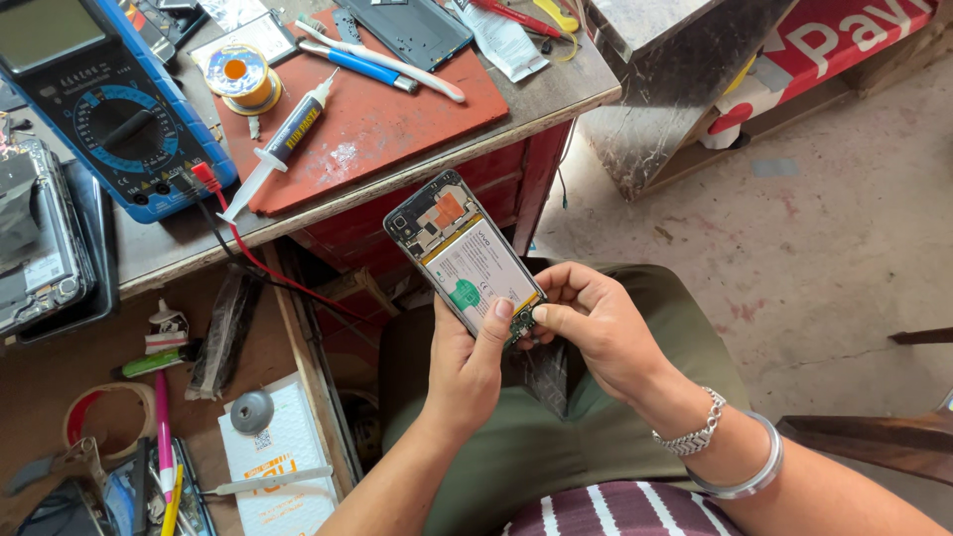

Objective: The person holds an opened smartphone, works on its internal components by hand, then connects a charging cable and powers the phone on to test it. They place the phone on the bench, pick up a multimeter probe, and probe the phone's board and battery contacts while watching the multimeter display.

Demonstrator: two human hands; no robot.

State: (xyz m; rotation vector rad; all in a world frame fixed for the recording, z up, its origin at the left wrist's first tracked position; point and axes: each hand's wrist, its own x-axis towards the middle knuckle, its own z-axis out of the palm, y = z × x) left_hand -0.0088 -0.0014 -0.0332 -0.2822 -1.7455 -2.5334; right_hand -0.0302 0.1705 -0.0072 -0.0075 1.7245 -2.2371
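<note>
My left hand (467,362) holds an opened smartphone (459,253) from below, back cover off, with its white battery and an orange patch showing. The thumb rests on the battery's lower end. My right hand (588,323) pinches a small green circuit board (522,321) at the phone's bottom edge, between thumb and forefinger. Both hands hover over my lap, in front of the workbench.
On the bench lie a red mat (382,109), a flux syringe (278,144), a solder spool (238,77), a blue multimeter (104,99) with a red lead, and another opened phone (35,238). A lower shelf (119,397) holds tape, pens and tools. Stone slab (675,89) at right.
</note>
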